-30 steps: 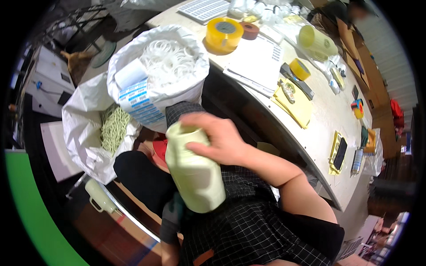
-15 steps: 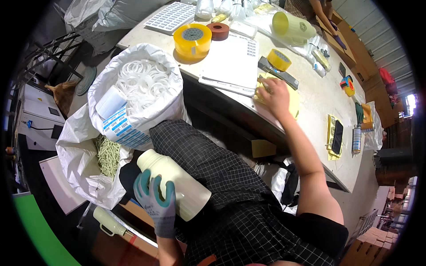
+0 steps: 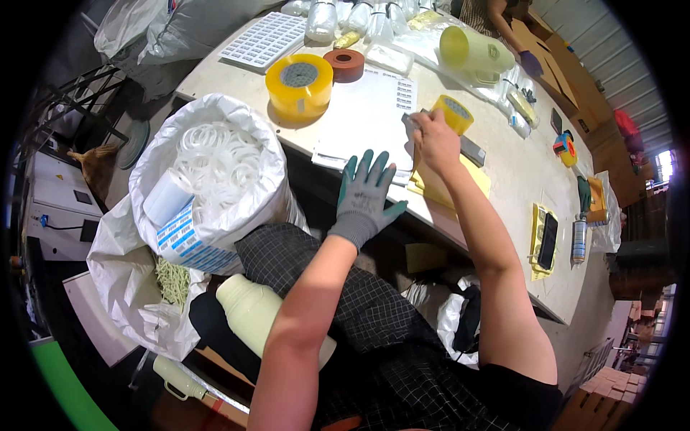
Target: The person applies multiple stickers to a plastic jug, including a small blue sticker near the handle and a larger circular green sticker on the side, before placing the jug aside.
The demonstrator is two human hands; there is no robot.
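My left hand, in a grey glove with teal fingertips, lies with fingers spread at the near edge of the white paper sheets. My bare right hand is at the right edge of the sheets, fingers pinched together; a small dark tip shows at them, its kind unclear. Beside that hand a yellow tape roll rests by a dark bar, partly hidden. Yellow sheets lie below my right wrist. A pale cream flask body lies across my lap, partly covered by my left forearm.
A large yellow tape roll and a brown roll stand behind the sheets. Left of the table is a white sack of clear rings. A greenish jug lies at the back. Another person's gloved hand is at far right.
My left hand has let go of the flask body and moved up to the sheets' edge. My right hand has risen from the yellow sheets to beside the tape roll.
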